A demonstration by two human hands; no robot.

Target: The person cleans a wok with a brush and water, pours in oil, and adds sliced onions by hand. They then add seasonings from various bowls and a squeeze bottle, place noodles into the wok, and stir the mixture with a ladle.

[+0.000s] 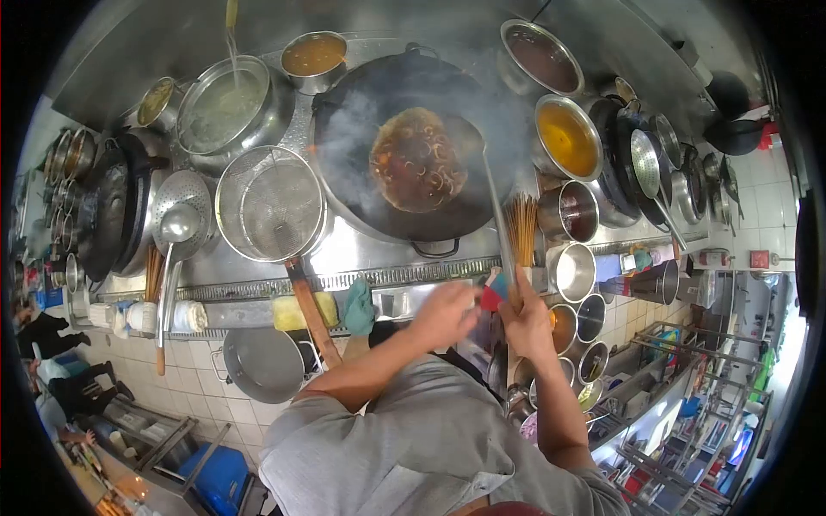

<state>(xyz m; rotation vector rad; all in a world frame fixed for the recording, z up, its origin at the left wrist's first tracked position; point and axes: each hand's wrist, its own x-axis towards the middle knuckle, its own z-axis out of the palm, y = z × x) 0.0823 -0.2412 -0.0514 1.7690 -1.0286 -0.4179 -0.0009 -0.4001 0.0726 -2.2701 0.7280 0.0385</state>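
My right hand [527, 325] is wrapped around the lower end of a long metal ladle handle [497, 206]. The handle runs up into a large black wok [344, 163], where its head sits at the right side of the food, partly lost in steam. Brown sauced food with curled pieces [419, 162] lies in the middle of the wok. My left hand [446, 315] is in front of the counter, left of the right hand, its fingers smeared by motion. A small red item [490, 298] shows between the two hands.
A round wire strainer [270, 203] with a wooden handle rests left of the wok. Pots of liquid, including yellow oil [568, 139], stand at the right. Bamboo brushes [522, 222] and a teal cloth [359, 306] sit along the front edge. Water runs into a pot [225, 107].
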